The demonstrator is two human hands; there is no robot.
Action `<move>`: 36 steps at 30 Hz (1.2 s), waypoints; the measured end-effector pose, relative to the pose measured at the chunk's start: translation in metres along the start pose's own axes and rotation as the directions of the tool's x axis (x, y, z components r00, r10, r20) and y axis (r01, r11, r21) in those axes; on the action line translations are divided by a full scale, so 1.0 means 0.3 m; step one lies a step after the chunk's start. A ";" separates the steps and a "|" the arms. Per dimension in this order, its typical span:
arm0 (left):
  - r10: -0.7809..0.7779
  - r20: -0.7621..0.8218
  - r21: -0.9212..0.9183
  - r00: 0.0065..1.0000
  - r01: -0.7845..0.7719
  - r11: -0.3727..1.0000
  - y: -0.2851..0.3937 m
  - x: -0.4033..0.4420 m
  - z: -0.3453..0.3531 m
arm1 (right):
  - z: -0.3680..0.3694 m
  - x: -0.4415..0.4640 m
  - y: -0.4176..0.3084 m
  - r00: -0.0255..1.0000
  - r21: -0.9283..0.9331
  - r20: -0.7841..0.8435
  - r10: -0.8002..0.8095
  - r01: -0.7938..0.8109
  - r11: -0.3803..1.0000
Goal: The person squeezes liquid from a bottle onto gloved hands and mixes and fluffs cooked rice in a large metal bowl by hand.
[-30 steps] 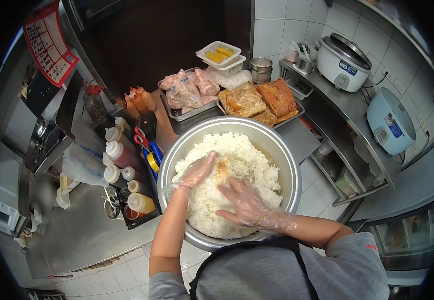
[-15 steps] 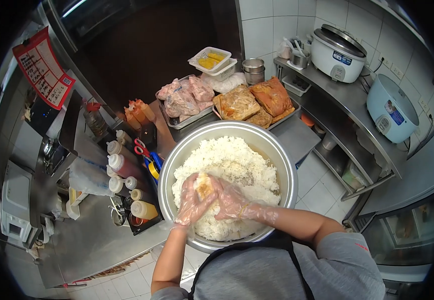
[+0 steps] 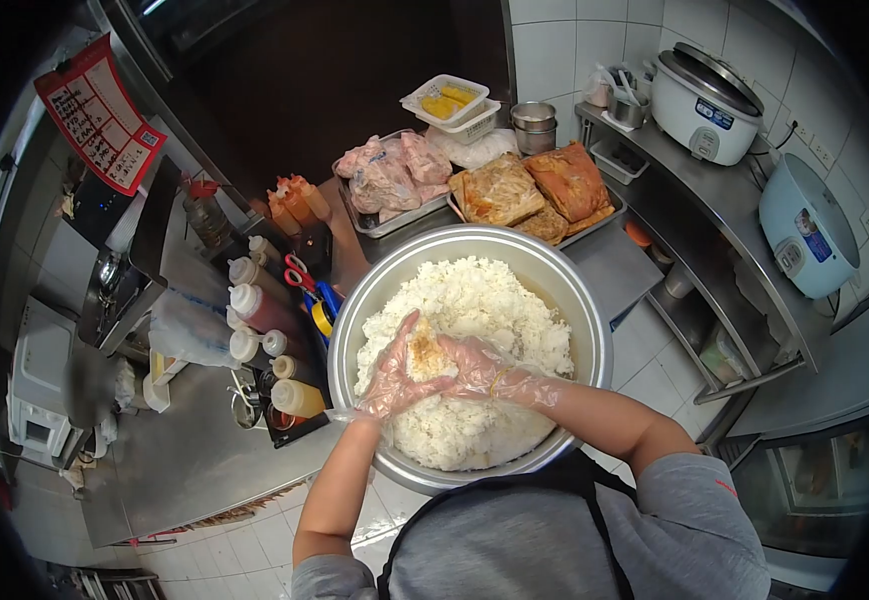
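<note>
A large round metal pot [image 3: 595,345] holds a mound of white cooked rice [image 3: 465,295]. Over the mound, a clump of browned rice [image 3: 425,354] lies between my two hands, each in a clear plastic glove. My left hand [image 3: 393,380] cups it from the left, thumb pointing up and fingers curled beneath. From the right, my right hand [image 3: 475,366] presses against it, with a yellowish band around that wrist. The fingertips under the clump are partly hidden.
Squeeze bottles [image 3: 255,305] and red-handled scissors [image 3: 298,270] stand left of the pot. Behind it are trays with bagged raw meat [image 3: 390,175] and browned slabs in bags [image 3: 500,190]. Rice cookers [image 3: 705,105] sit on the right shelf; a steel counter [image 3: 175,460] runs along the left.
My hands have parted slightly around the browned clump, so more of it shows. My left thumb has risen. The whole view has shifted, with the surroundings now farther right.
</note>
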State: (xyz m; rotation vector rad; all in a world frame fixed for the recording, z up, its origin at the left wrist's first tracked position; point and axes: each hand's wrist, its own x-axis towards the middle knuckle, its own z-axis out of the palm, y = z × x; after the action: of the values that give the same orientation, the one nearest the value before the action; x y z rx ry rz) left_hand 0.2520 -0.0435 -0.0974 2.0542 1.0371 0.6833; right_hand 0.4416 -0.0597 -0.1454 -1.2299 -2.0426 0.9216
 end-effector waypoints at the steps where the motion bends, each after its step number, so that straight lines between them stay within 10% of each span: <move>1: 0.011 -0.019 -0.007 1.000 -0.011 1.000 -0.010 0.002 0.008 | -0.008 -0.003 -0.007 1.000 -0.021 0.000 0.010 -0.010 1.000; 11: -0.134 -0.173 -0.124 0.976 0.113 0.986 0.013 0.030 0.037 | 0.041 -0.009 0.025 0.970 -0.112 -0.135 0.204 -0.220 0.969; 13: -0.160 -0.260 -0.031 0.952 0.157 0.987 -0.015 0.040 0.056 | 0.088 -0.029 0.040 0.937 -0.010 -0.253 0.239 -0.250 0.968; 17: -0.105 -0.379 0.368 0.920 0.254 0.894 -0.094 0.072 0.076 | -0.005 -0.017 -0.029 0.970 0.167 0.017 0.244 -0.243 0.956; 22: -0.396 -0.164 0.585 0.904 0.412 0.698 -0.164 0.172 0.000 | -0.067 -0.115 -0.144 0.984 -0.193 0.021 0.176 -0.169 0.967; 26: -0.226 -0.048 0.674 0.973 0.198 0.712 -0.208 0.185 0.021 | -0.053 -0.196 -0.171 0.954 -0.374 0.117 0.278 -0.216 0.902; 28: -0.095 -0.123 0.140 0.988 0.112 0.984 -0.469 0.189 0.087 | -0.047 -0.173 -0.202 0.939 -0.372 0.148 0.311 -0.238 0.897; 30: -0.082 -0.150 -0.076 0.985 0.072 0.995 -0.483 0.163 0.077 | -0.030 -0.100 -0.128 0.966 -0.253 0.109 0.234 -0.201 0.946; 32: -0.144 -0.083 0.083 0.986 0.151 0.985 -0.236 0.119 -0.012 | -0.019 -0.012 -0.008 0.974 -0.020 0.095 0.207 -0.206 0.978; 36: -0.047 -0.073 -0.523 0.996 0.002 0.852 -0.243 0.141 -0.014 | -0.058 0.061 0.083 0.907 0.348 0.068 0.416 -0.412 0.842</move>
State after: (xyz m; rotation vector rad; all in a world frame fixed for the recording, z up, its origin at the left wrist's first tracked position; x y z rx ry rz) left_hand 0.2389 0.0235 -0.1471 1.5432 0.8051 0.9295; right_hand 0.4600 -0.0300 -0.1525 -1.4860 -1.5248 1.4112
